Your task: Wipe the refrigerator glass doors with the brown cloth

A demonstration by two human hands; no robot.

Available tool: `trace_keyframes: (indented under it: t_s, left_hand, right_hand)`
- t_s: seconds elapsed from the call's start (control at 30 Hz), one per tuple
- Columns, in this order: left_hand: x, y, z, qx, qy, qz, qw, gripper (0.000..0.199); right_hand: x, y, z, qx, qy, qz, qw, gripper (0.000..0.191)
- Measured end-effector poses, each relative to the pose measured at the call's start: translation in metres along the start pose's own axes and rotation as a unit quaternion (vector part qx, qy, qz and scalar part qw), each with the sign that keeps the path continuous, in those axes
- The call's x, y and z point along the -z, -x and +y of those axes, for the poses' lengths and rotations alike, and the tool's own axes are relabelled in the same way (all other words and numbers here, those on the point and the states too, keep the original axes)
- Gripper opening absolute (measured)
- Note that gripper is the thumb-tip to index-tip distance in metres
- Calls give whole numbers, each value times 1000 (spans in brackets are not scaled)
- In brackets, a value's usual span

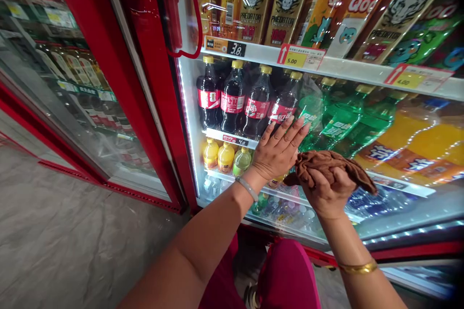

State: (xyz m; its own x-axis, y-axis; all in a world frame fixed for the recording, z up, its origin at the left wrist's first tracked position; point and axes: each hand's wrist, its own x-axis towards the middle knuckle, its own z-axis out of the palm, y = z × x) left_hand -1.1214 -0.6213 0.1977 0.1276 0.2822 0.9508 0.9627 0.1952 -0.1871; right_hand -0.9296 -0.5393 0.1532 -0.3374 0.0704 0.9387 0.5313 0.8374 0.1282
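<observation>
My left hand is held out in front of the middle shelf, its fingers stretched and holding nothing. Its fingertips overlap the front cola bottles and a green soda bottle; whether they touch I cannot tell. In my right hand a crumpled brown cloth is bunched, its loose end hanging to the right. That hand is beside the left one, in front of green soda bottles and large orange soda bottles. Both wrists wear bangles.
An upper shelf with price tags holds gold Predator bottles and Qoo bottles. Small juice bottles stand lower. A red door frame and another glass-fronted cooler are on the left, above grey floor.
</observation>
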Motion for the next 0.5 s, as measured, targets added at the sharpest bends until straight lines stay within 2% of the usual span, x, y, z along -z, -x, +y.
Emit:
trace_keyframes:
  t_s: [0.1, 0.2, 0.3, 0.33, 0.4, 0.5]
  left_hand:
    - [1, 0, 0, 1, 2, 1, 1000, 66]
    - [0, 0, 0, -3, -1, -15, 1000, 68]
    - [0, 0, 0, -3, -3, -28, 1000, 69]
    - [0, 1, -1, -2, -2, -29, 1000, 68]
    - [0, 1, -1, -3, -4, -26, 1000, 68]
    - [-2, 2, 0, -1, -19, -9, 1000, 67]
  right_hand:
    - [18, -10, 16, 94, 93, 64, 989, 44]
    - [23, -55, 32, 84, 95, 114, 985, 65]
    - [13, -87, 29, 79, 26, 159, 984, 70]
    - [7, -86, 23, 73, 5, 169, 983, 68]
    - [-3, -66, 8, 58, -19, 161, 985, 59]
    - [-8, -10, -2, 86, -31, 72, 993, 47]
